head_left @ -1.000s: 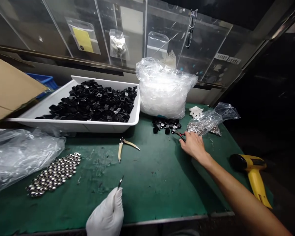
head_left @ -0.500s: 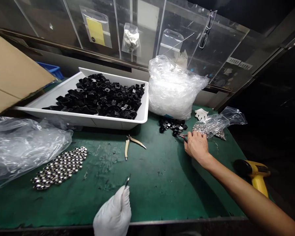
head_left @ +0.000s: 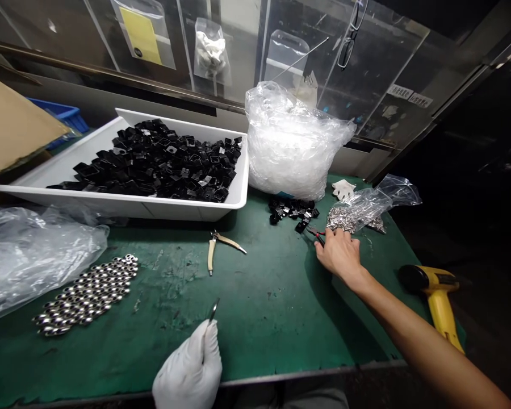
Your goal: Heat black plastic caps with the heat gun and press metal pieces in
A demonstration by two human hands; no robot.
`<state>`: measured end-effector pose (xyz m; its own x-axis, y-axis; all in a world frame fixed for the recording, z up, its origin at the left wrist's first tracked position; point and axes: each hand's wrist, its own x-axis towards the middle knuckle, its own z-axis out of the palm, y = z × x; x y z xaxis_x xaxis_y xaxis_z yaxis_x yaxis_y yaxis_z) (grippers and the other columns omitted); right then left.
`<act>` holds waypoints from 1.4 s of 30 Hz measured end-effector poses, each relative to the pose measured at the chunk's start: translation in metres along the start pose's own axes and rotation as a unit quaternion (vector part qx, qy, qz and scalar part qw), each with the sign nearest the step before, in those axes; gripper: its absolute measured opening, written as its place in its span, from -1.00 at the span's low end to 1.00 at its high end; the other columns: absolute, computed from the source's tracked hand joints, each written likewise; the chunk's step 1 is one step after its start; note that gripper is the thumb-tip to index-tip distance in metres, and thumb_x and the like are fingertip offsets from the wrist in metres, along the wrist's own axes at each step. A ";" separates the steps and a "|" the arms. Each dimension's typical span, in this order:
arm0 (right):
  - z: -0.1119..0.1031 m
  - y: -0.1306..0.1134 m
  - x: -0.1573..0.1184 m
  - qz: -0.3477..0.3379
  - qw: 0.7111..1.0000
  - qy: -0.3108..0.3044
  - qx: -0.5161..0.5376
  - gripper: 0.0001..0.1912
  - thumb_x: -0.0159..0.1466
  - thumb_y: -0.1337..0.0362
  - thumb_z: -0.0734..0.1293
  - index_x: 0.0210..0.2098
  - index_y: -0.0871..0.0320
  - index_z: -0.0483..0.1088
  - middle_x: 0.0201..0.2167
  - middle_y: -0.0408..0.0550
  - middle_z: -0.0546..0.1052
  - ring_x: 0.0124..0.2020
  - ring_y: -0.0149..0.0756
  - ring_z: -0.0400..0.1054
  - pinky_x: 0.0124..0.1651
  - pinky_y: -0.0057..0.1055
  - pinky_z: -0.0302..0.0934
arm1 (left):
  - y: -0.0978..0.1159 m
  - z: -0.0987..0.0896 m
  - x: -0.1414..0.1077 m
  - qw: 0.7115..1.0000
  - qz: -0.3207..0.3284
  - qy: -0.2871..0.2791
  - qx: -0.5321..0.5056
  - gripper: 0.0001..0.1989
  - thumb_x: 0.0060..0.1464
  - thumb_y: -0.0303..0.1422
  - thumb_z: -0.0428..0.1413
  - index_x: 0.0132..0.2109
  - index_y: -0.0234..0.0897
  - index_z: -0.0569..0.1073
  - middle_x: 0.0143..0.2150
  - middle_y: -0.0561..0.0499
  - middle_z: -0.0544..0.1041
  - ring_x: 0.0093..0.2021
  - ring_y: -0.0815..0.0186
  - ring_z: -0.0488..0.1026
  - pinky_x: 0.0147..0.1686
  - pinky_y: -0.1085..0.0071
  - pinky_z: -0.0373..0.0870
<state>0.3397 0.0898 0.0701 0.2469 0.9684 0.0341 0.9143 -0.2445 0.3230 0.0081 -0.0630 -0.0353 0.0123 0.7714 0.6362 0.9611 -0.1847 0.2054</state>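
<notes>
My left hand (head_left: 190,366) wears a white glove. Its thumb and fingers pinch a thin, pointed metal tool (head_left: 214,308), whose lower part is hidden in the grip. My bare right hand (head_left: 337,250) reaches to the far right of the bench, fingers curled down over small red-and-black-handled pliers (head_left: 315,232); the plier jaws stick out on the thumb side. The fingertips are hidden at the edge of a clear bag of small metal pieces (head_left: 341,218). Just left of the plier jaws lies a scatter of small black square parts (head_left: 293,208).
A white tray (head_left: 187,211) heaped with black parts stands at the back left. Cream-handled pliers (head_left: 222,245) lie mid-bench. Linked silver beads (head_left: 89,295) and plastic sheeting (head_left: 38,250) are at left, a stuffed clear bag (head_left: 289,147) behind, a yellow heat gun (head_left: 438,301) at right.
The view has shifted, so the bench things appear farther left and slightly higher. My right hand has edged right relative to the bench; my left hand keeps its pinch on the metal tool.
</notes>
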 end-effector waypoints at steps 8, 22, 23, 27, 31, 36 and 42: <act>-0.001 -0.010 0.005 0.005 1.000 0.027 -0.013 -0.59 0.36 0.04 0.33 0.04 0.21 0.39 0.02 0.07 0.44 0.07 -0.05 0.33 0.12 0.00 0.21 | 0.000 -0.001 0.002 1.000 0.004 -0.007 0.008 -0.81 0.22 -0.40 0.18 -0.03 -0.33 0.51 -0.29 -0.09 0.66 -0.38 0.22 0.58 -0.33 0.36 0.36; 0.003 -0.005 0.019 -0.047 0.997 0.033 -0.044 -0.62 0.37 0.08 0.34 0.04 0.22 0.41 0.04 0.07 0.46 0.03 -0.10 0.38 0.10 -0.03 0.29 | -0.001 0.000 0.001 1.000 0.005 0.002 0.014 -0.84 0.21 -0.40 0.18 -0.06 -0.29 0.51 -0.26 -0.07 0.67 -0.41 0.23 0.56 -0.37 0.35 0.35; 0.002 -0.005 0.020 -0.052 0.997 0.035 -0.043 -0.62 0.37 0.08 0.34 0.04 0.22 0.40 0.04 0.07 0.46 0.03 -0.10 0.38 0.10 -0.03 0.29 | -0.001 0.001 0.001 1.000 0.005 0.004 0.016 -0.84 0.21 -0.40 0.19 -0.06 -0.29 0.50 -0.26 -0.07 0.67 -0.41 0.23 0.56 -0.37 0.35 0.35; -0.003 -0.003 0.024 -0.067 0.996 0.042 -0.038 -0.62 0.37 0.10 0.34 0.06 0.21 0.40 0.06 0.07 0.45 0.04 -0.10 0.38 0.09 -0.03 0.30 | -0.002 0.001 0.001 1.000 0.017 0.009 0.020 -0.83 0.20 -0.40 0.20 -0.06 -0.29 0.50 -0.26 -0.06 0.67 -0.40 0.24 0.57 -0.35 0.35 0.36; -0.011 -0.003 0.029 -0.090 0.995 0.042 -0.024 -0.64 0.38 0.13 0.35 0.07 0.22 0.40 0.08 0.08 0.45 0.06 -0.09 0.38 0.10 -0.02 0.31 | -0.001 0.000 0.004 1.000 0.016 0.002 0.026 -0.85 0.21 -0.40 0.19 -0.07 -0.31 0.50 -0.27 -0.07 0.67 -0.41 0.24 0.57 -0.35 0.35 0.36; -0.012 -0.005 0.031 -0.100 0.995 0.016 0.022 -0.65 0.38 0.17 0.35 0.08 0.24 0.40 0.07 0.10 0.46 0.04 -0.10 0.40 0.08 -0.04 0.35 | -0.001 0.000 0.006 1.000 0.006 -0.001 0.022 -0.85 0.22 -0.37 0.17 -0.07 -0.29 0.51 -0.29 -0.05 0.67 -0.41 0.25 0.57 -0.35 0.35 0.36; -0.009 0.004 0.021 -0.071 0.987 -0.043 0.135 -0.64 0.38 0.15 0.35 0.07 0.24 0.40 0.04 0.08 0.48 -0.01 -0.14 0.43 0.02 -0.09 0.38 | -0.002 0.000 0.006 1.000 -0.004 -0.003 0.009 -0.86 0.23 -0.35 0.16 -0.08 -0.25 0.54 -0.24 -0.05 0.68 -0.39 0.24 0.57 -0.38 0.35 0.31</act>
<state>0.3455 0.1096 0.0804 0.1257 0.9890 -0.0784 0.9911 -0.1217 0.0537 0.0059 -0.0576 -0.0316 0.0053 0.7765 0.6301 0.9658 -0.1672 0.1979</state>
